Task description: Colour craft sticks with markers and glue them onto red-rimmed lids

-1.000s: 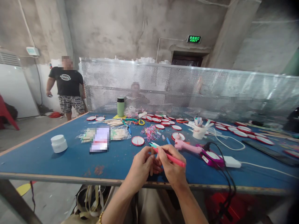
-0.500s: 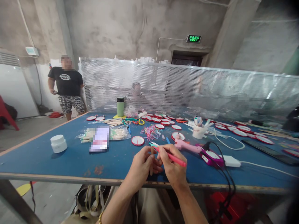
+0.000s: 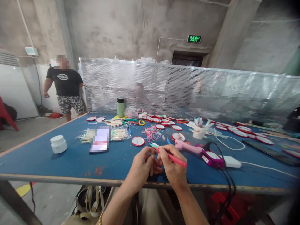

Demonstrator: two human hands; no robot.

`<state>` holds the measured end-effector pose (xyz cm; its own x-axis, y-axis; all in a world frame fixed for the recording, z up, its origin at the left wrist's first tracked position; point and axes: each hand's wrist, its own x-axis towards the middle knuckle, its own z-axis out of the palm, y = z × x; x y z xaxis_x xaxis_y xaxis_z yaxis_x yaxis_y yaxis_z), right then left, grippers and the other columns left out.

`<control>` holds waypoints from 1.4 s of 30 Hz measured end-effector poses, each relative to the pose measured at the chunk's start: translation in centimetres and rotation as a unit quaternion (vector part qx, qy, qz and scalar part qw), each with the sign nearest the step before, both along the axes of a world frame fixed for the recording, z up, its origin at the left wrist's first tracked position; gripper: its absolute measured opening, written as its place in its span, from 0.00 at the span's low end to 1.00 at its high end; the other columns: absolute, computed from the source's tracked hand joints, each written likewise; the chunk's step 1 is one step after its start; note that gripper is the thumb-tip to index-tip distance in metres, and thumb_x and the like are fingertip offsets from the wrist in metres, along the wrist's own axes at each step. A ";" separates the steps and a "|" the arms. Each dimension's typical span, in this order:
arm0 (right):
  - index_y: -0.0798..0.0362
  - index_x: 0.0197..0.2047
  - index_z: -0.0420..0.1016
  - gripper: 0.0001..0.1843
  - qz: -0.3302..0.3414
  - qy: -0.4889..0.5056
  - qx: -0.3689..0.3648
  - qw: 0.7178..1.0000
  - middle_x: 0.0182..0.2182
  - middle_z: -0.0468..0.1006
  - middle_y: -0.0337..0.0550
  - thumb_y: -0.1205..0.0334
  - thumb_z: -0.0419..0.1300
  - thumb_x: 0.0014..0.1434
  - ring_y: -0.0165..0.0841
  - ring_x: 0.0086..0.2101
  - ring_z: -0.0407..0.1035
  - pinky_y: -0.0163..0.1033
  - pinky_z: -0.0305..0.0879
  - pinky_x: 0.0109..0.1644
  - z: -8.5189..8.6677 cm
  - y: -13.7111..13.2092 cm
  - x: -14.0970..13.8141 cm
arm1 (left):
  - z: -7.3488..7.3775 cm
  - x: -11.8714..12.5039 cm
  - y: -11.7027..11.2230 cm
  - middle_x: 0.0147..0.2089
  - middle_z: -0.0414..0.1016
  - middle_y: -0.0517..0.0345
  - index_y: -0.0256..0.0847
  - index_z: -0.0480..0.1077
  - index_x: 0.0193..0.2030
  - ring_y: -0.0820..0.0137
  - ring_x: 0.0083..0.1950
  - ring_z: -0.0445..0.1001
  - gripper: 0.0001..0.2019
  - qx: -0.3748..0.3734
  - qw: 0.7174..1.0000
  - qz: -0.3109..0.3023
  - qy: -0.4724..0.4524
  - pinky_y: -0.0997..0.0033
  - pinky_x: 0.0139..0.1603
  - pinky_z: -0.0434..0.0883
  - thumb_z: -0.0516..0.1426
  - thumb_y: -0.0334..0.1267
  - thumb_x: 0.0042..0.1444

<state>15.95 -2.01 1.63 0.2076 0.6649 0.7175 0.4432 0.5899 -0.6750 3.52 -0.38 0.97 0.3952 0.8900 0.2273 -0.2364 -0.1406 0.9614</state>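
Over the near edge of the blue table [image 3: 47,156], my left hand [image 3: 142,168] is closed around a flat wooden stick [image 3: 152,170] held upright. My right hand [image 3: 172,168] pinches a red pen [image 3: 174,159], its tip against the top of the stick. The two hands touch at the fingertips. Just beyond them lie a pink glue gun [image 3: 187,146] and a red-rimmed white disc [image 3: 138,141].
A white jar [image 3: 58,144], a bag of wooden sticks [image 3: 118,134], a green flask [image 3: 121,107], coloured rubber bands [image 3: 152,132], a cup of pens [image 3: 198,131], a white adapter with cables [image 3: 231,161] and several discs cover the table. A perforated metal screen [image 3: 187,87] backs it. A person [image 3: 63,87] stands at left.
My hands stay in place with the pen on the stick. The standing person at the left has shifted slightly and lowered an arm.
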 end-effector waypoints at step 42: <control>0.52 0.30 0.72 0.12 -0.010 -0.005 -0.003 1.000 0.21 0.73 0.35 0.57 0.57 0.63 0.28 0.22 0.66 0.33 0.64 0.27 0.0 0.0 0.1 | -0.1 -0.1 -0.1 0.30 0.78 0.56 0.39 0.64 0.41 0.69 0.27 0.78 0.11 -0.010 1.000 -0.005 -0.004 0.71 0.29 0.75 0.53 0.45 0.59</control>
